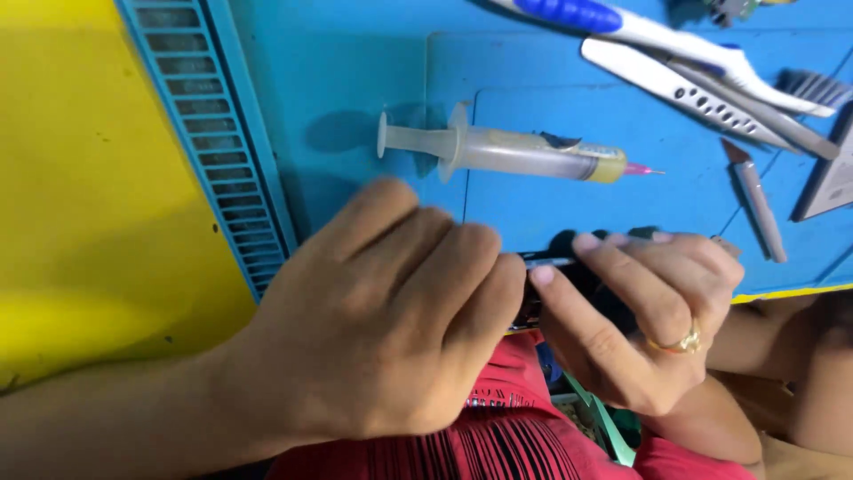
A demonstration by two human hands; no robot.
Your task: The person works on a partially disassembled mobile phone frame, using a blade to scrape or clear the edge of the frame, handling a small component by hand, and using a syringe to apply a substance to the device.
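Hands (533,311) on dark object (586,276) | syringe (515,153) beyond | tweezers (711,93) right

A blue mat (355,62) is lying beside a bright yellow surface (89,178). The syringe (506,151) is showing cloudy clear plastic, a yellowish filling and a pink tip. The toothbrush (657,36) is showing white with a dark blue grip. The tweezers (702,93) are shining silver. A gold ring (680,342) is gleaming on the right hand (640,320). Red cloth (515,436) is showing black stripes.
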